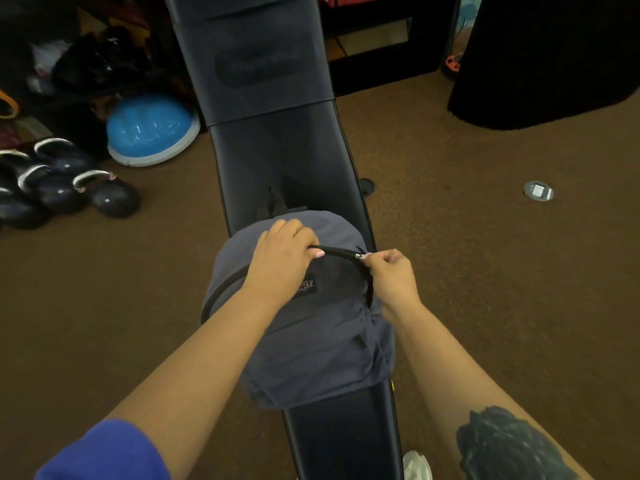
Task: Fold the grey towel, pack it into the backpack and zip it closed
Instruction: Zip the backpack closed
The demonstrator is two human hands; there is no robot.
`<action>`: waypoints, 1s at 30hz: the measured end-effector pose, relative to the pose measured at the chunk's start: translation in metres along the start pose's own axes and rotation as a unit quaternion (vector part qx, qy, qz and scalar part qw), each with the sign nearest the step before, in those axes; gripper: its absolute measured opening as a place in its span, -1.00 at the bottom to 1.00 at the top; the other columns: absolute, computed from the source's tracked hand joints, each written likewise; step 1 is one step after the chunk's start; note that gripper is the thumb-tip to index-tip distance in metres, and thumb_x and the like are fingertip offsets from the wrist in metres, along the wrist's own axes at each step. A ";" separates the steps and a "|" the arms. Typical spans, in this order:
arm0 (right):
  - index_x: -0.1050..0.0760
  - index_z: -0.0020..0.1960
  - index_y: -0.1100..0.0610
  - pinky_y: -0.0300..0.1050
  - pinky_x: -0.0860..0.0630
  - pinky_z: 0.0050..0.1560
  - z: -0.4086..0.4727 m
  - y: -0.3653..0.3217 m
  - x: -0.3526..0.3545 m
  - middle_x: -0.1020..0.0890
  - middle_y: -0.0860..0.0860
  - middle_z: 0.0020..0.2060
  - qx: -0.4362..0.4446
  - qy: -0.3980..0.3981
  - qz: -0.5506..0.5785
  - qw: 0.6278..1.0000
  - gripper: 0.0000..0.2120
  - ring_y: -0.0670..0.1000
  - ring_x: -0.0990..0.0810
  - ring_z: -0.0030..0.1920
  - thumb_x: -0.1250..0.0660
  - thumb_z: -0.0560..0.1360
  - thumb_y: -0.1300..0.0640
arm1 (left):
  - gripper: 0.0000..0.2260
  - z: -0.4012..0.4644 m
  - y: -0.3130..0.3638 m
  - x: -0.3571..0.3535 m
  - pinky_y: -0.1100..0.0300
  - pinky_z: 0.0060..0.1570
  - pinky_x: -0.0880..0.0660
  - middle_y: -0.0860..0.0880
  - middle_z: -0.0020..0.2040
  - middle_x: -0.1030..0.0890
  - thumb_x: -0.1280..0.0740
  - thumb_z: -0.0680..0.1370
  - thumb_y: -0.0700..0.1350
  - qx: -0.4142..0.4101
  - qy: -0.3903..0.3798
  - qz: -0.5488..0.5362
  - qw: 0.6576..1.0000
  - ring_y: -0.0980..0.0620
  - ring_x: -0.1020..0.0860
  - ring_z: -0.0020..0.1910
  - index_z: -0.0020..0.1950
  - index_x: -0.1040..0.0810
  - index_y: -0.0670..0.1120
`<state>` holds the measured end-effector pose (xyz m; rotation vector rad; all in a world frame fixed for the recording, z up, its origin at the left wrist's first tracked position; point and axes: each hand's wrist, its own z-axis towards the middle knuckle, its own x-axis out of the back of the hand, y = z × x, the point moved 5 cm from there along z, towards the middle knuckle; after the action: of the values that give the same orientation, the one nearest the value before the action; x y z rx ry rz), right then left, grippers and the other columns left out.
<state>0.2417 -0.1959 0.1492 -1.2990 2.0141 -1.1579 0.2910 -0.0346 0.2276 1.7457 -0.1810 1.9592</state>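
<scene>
A grey-blue backpack (311,344) lies on a long black padded bench (277,150), its top toward the far end. My left hand (282,252) presses down on the top of the bag and grips the fabric beside the black zipper line. My right hand (394,275) pinches the small silver zipper pull (361,256) at the bag's right side. The zipper track between my two hands looks shut. The grey towel is not visible.
The bench runs down the middle over brown carpet. Several dark kettlebells (62,183) and a blue balance dome (152,129) sit on the floor at the left. A black drape (547,64) hangs at the right, with a round floor outlet (538,191) nearby.
</scene>
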 end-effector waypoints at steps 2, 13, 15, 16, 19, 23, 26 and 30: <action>-0.44 -0.13 0.15 -0.03 -0.50 -0.03 0.005 0.010 0.003 -0.57 0.11 -0.19 -0.024 0.013 0.031 0.999 -0.95 0.05 -0.54 -0.13 -0.31 0.49 0.21 | -0.84 0.001 -0.005 0.002 0.01 -0.06 -0.46 -0.06 -0.13 -0.57 -0.35 0.50 -0.04 0.012 0.012 -0.027 0.999 -0.08 -0.49 -0.08 -0.11 -0.60 -0.13; -0.43 -0.11 0.19 -0.03 -0.48 0.09 0.023 0.076 0.015 -0.59 0.13 -0.09 -0.135 0.063 0.077 0.986 -0.96 0.11 -0.57 0.00 -0.26 0.52 0.28 | -0.84 0.004 -0.017 -0.001 0.01 -0.06 -0.46 -0.08 -0.12 -0.56 -0.33 0.51 -0.06 0.032 0.031 -0.066 0.997 -0.06 -0.47 -0.11 -0.10 -0.60 -0.15; -0.42 -0.19 0.11 0.05 -0.44 0.24 0.029 0.084 0.017 -0.60 0.05 -0.19 -0.139 0.080 0.041 0.986 -0.89 0.09 -0.58 -0.03 -0.27 0.51 0.23 | -0.83 0.004 -0.016 -0.002 0.02 -0.06 -0.46 -0.08 -0.12 -0.56 -0.33 0.51 -0.05 0.034 0.029 -0.067 0.997 -0.06 -0.47 -0.10 -0.10 -0.60 -0.15; -0.43 -0.19 0.11 0.14 -0.38 0.31 0.031 0.087 0.019 -0.59 0.04 -0.23 -0.140 0.093 0.013 0.986 -0.90 0.11 -0.58 -0.04 -0.28 0.50 0.20 | -0.83 0.004 -0.016 -0.002 0.03 -0.07 -0.45 -0.08 -0.12 -0.56 -0.33 0.51 -0.05 0.036 0.030 -0.067 0.997 -0.06 -0.48 -0.10 -0.10 -0.60 -0.15; -0.45 -0.10 0.17 0.24 -0.28 0.38 0.034 0.095 0.026 -0.54 0.06 -0.23 -0.165 0.111 -0.051 0.979 -0.93 0.18 -0.55 0.04 -0.25 0.52 0.17 | -0.83 0.005 -0.018 -0.002 0.05 -0.08 -0.44 -0.08 -0.12 -0.57 -0.33 0.51 -0.06 0.041 0.035 -0.069 0.996 -0.06 -0.48 -0.10 -0.10 -0.59 -0.16; -0.52 0.00 0.28 0.21 -0.35 0.34 0.034 0.100 0.034 -0.61 0.17 -0.01 -0.179 0.071 -0.127 0.973 -0.79 0.21 -0.56 0.10 -0.21 0.52 0.15 | -0.83 0.005 -0.017 -0.002 0.07 -0.05 -0.43 -0.08 -0.10 -0.56 -0.33 0.52 -0.06 0.050 0.031 -0.067 0.996 -0.05 -0.47 -0.08 -0.09 -0.59 -0.15; -0.57 0.08 0.24 0.04 -0.49 0.17 0.036 0.092 0.034 -0.60 0.10 -0.08 -0.143 0.019 -0.177 0.974 -0.73 0.10 -0.57 -0.03 -0.25 0.53 0.09 | -0.84 0.008 -0.014 0.000 0.08 -0.03 -0.41 -0.06 -0.07 -0.56 -0.32 0.52 -0.04 0.057 0.018 -0.052 0.997 -0.04 -0.48 -0.05 -0.06 -0.59 -0.12; -0.53 0.02 0.21 0.07 -0.48 0.16 0.033 0.074 0.042 -0.57 0.05 -0.14 -0.101 0.009 -0.231 0.968 -0.69 0.09 -0.55 -0.10 -0.29 0.49 -0.04 | -0.82 0.007 -0.011 0.005 0.09 0.03 -0.40 0.00 0.02 -0.55 -0.30 0.53 0.03 0.067 -0.008 -0.024 0.997 -0.02 -0.48 0.05 0.01 -0.57 -0.05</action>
<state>0.2112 -0.2328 0.0710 -1.9431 1.9366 -1.1791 0.3016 -0.0265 0.2311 1.8334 -0.0130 1.9619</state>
